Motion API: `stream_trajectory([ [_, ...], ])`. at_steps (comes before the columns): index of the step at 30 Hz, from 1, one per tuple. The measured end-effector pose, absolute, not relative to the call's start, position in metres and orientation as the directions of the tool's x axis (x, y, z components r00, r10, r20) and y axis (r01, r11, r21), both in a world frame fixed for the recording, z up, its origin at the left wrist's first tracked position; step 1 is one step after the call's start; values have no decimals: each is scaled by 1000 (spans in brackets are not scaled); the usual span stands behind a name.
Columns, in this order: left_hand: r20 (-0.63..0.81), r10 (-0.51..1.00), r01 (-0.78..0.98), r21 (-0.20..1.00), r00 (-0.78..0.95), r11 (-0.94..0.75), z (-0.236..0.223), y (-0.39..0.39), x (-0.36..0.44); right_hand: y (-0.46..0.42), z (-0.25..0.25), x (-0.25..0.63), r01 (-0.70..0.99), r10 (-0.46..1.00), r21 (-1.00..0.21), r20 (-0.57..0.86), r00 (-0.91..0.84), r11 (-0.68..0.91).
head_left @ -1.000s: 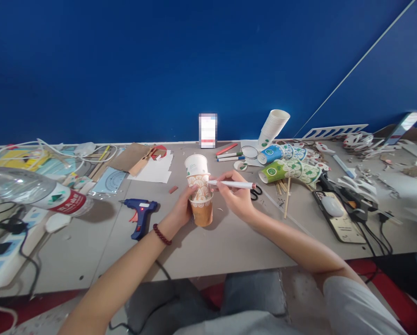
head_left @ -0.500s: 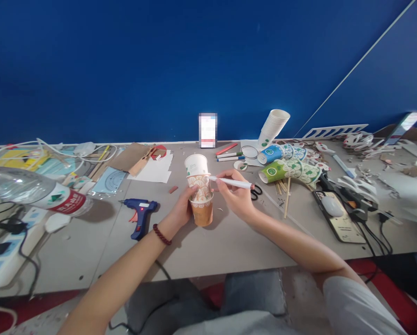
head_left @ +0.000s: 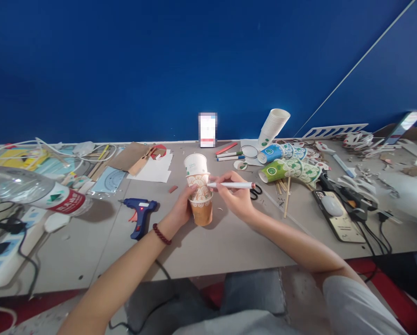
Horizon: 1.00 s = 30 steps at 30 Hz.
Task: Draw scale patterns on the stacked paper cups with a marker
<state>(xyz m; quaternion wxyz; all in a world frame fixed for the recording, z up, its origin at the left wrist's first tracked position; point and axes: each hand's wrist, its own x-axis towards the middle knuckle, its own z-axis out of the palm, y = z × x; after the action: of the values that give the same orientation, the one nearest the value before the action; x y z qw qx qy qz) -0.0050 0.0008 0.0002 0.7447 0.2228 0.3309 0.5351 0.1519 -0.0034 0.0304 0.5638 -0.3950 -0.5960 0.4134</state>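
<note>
Nearly level | marker (head_left: 239, 185), tip leftward | cup column (head_left: 202, 190) near upright, leaning left

We curl our left hand (head_left: 183, 208), its hidden fingers probably bent, and pinch with our right hand (head_left: 236, 196), both forearms (head_left: 124, 279) angled inward.

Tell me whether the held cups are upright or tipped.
Roughly upright: the cups are stacked one above another, rims up, gripped by the left hand.

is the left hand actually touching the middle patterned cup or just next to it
Touching. The head view shows it: the left hand holds the middle patterned cup, its thumb lying over the cup's near surface.
</note>
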Motion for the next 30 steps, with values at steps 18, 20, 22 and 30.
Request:
stream_trajectory([
  [18,-266,935,-648,674,235,355,6,0,-3,1,28,151,-70,943,-940,334,13,334],
  [20,-261,935,-654,669,239,353,5,0,-3,1,28,151,-66,943,-940,334,17,334],
  [22,-256,934,-657,664,249,357,5,0,-3,1,27,151,-59,944,-942,329,17,329],
  [30,-244,926,-635,675,287,375,6,-1,-4,0,30,151,-67,944,-942,330,-3,329],
])
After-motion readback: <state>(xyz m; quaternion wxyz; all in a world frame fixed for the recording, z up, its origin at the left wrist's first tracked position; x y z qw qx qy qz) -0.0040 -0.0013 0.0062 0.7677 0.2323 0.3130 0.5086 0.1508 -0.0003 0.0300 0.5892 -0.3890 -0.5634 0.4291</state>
